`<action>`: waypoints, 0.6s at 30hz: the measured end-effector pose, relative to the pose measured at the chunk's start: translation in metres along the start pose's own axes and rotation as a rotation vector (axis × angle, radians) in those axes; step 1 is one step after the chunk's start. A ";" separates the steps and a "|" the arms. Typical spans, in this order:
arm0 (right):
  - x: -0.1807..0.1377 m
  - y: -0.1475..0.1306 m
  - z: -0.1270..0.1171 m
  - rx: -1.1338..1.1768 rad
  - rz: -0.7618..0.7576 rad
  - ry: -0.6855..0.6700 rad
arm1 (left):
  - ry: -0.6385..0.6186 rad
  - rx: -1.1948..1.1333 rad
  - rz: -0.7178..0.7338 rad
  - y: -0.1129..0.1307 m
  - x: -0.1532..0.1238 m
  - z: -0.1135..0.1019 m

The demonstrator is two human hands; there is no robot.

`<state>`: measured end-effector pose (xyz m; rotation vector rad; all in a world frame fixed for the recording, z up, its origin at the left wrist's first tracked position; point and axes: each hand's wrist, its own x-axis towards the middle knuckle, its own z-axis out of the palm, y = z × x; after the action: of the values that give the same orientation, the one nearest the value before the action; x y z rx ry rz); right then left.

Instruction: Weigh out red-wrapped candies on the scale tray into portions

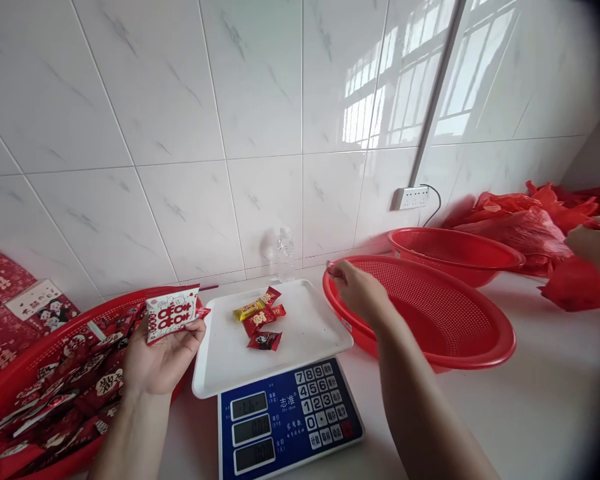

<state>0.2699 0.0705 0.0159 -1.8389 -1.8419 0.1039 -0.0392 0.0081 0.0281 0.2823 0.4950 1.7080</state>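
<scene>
My left hand (160, 357) holds up a white packet with red print (173, 318) over the edge of a red basket full of packets (10, 380). My right hand (357, 290) grips the near-left rim of an empty red perforated basket (460, 333), fingers curled over the rim. Between the hands a blue digital scale (287, 417) carries a white tray (300, 333) with several small wrapped candies (260, 320), red and one yellow.
A second red basket (455, 250) stands behind the empty one. Red plastic bags (525, 223) are heaped at the right by the wall. Another person's hand (595, 243) shows at the right edge. A clear bottle (284, 253) and a wall socket (410, 197) are at the tiled wall.
</scene>
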 end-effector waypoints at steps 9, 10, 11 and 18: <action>-0.018 -0.047 0.036 0.174 -0.410 -0.222 | -0.018 -0.026 -0.037 -0.006 0.003 -0.005; -0.022 -0.056 0.045 0.174 -0.469 -0.336 | -0.024 -0.033 -0.043 -0.006 0.004 -0.006; -0.026 -0.063 0.052 0.165 -0.507 -0.434 | -0.029 -0.038 -0.047 -0.007 0.004 -0.007; -0.031 -0.068 0.058 0.093 -0.572 -0.520 | -0.050 -0.028 -0.058 -0.008 0.005 -0.007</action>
<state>0.1824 0.0541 -0.0153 -1.2252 -2.5979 0.4845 -0.0367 0.0127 0.0177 0.2870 0.4377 1.6463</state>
